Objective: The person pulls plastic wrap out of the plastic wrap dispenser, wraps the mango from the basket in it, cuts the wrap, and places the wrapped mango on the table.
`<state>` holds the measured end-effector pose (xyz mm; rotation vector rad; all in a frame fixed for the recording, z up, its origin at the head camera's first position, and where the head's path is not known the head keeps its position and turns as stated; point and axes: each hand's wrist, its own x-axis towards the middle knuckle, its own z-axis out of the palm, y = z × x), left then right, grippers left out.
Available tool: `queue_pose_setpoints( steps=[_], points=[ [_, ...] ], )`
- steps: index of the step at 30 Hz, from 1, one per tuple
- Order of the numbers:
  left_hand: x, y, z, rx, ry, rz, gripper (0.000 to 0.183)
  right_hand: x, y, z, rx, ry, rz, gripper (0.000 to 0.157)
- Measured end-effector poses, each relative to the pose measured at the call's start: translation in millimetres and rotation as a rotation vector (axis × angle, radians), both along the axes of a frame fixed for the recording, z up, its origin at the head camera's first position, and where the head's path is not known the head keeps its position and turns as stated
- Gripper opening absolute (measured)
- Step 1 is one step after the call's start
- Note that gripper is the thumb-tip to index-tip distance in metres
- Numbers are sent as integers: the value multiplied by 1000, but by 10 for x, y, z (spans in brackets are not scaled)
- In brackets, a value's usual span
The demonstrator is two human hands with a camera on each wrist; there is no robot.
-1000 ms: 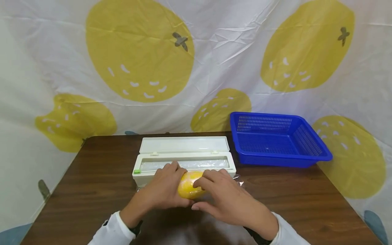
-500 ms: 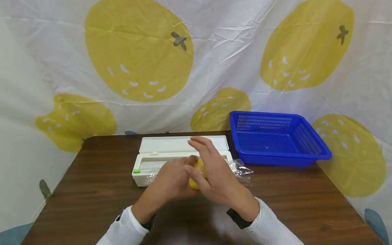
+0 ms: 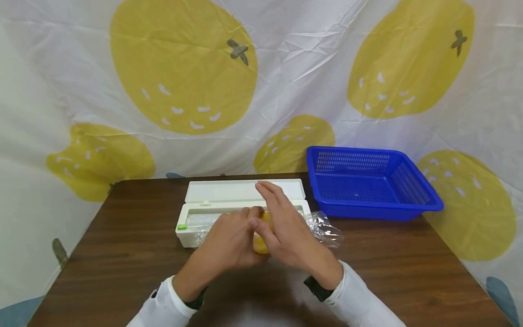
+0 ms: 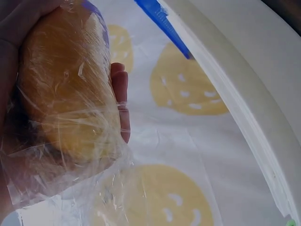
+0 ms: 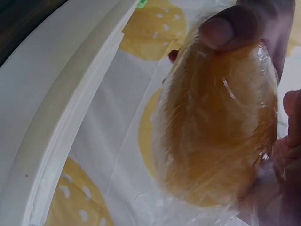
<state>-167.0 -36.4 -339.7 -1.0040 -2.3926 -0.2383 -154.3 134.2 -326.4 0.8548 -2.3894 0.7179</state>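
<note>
A yellow oblong fruit (image 3: pixel 259 245) is held in front of the white cling film dispenser (image 3: pixel 189 237). In both wrist views clear film covers the fruit (image 4: pixel 70 84), creased and shiny, with loose film trailing off its lower end. My left hand (image 3: pixel 230 240) grips the fruit from the left, fingers curled over it. Held upright on the other side, my right hand (image 3: pixel 292 234) presses against the fruit with straight fingers, its thumb lying toward the left hand's fingers. Crumpled film (image 3: pixel 323 227) sticks out to the right beyond the right hand. The hands hide much of the fruit.
The dispenser's lid (image 3: pixel 220 190) is flipped back, showing a film roll (image 3: pixel 200 220) inside and a green slider (image 3: pixel 182 226) at its left end. A blue basket (image 3: pixel 376 209) stands at the back right of the brown wooden table (image 3: pixel 392 254). A fruit-print cloth (image 3: pixel 286 81) hangs behind.
Both hands and the fruit have shifted up and right toward the dispenser. My right hand's bent fingers have straightened against the fruit, and the film on the right shows more. Little differs over the last half second.
</note>
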Motion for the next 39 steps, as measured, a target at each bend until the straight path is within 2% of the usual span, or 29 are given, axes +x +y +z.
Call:
queue_pose_setpoints(
  steps=[4,8,12,20,24,32,39],
  points=[
    [20,-17,28,4,-9,12,64,-12,29,11,-21,-4,-8,66],
    [29,-37,37,21,-10,-1,70,-31,60,9,-43,-21,-3,73],
    [30,-53,37,33,23,-13,74,-45,84,-1,-56,-18,-4,80],
    [31,-67,61,46,76,-23,74,-78,127,-51,-101,3,-11,76],
    [37,-86,67,49,101,-29,77,-90,151,-81,-150,4,26,76],
    [52,-110,117,89,109,-49,83,-146,189,-117,-341,-49,154,62],
    [59,-114,139,157,96,-65,83,-187,174,-161,-618,-139,288,42]
  ],
)
